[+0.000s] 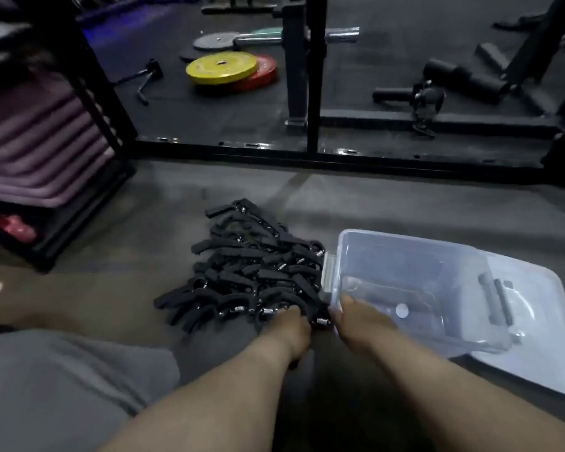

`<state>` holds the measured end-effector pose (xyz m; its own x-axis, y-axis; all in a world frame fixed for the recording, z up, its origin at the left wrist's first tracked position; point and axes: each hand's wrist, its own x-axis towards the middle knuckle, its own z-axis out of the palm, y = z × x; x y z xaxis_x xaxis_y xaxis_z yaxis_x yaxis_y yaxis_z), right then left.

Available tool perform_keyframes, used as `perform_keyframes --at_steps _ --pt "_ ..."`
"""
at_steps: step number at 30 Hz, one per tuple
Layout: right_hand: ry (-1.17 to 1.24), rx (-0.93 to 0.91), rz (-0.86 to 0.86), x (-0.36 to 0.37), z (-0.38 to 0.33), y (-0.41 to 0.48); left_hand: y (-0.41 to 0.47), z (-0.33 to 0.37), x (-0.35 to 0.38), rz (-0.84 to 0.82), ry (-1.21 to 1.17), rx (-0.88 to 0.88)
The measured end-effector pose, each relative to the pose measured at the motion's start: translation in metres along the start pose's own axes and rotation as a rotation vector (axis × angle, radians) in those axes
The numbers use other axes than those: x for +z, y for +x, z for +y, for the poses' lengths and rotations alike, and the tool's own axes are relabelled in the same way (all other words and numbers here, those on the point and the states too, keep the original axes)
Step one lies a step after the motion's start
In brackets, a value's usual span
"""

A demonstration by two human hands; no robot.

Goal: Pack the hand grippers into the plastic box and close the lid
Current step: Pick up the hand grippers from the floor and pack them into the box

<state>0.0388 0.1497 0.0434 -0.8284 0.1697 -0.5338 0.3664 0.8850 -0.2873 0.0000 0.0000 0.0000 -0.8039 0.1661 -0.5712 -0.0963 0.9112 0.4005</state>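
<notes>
A heap of several black hand grippers [255,272] with metal springs lies on the grey floor in front of me. To its right stands the clear plastic box [463,252], open, with dark shapes showing through its walls. The lid [548,324] lies flat on the floor beside and under the box's right side. My left hand [291,331] reaches into the near edge of the heap, fingers curled round a gripper. My right hand [362,321] is at the box's near left corner, thumb up by the rim. Its fingers are hidden.
My leg in grey shorts [62,386] fills the lower left. A black rack frame [307,151] crosses the floor behind the heap. Yellow and red weight plates [222,68] lie beyond it. A stack of purple mats [36,145] sits in a rack at the left.
</notes>
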Motion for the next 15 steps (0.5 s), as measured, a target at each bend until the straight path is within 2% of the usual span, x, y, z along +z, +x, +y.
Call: perform_keyframes --at_steps 4,6,9,15 --pt "0.04 -0.019 0.091 0.01 -0.006 0.01 0.001 -0.021 0.003 0.023 -0.014 -0.083" --pt "0.089 -0.078 0.217 0.017 -0.01 0.024 0.005 -0.034 0.012 -0.001 -0.035 -0.129" --pt "0.042 -0.147 0.362 0.018 -0.016 0.048 0.014 -0.049 0.029 -0.036 -0.069 -0.152" --pt "0.101 -0.21 0.403 0.031 -0.012 0.064 0.033 -0.052 0.063 -0.019 -0.052 -0.194"
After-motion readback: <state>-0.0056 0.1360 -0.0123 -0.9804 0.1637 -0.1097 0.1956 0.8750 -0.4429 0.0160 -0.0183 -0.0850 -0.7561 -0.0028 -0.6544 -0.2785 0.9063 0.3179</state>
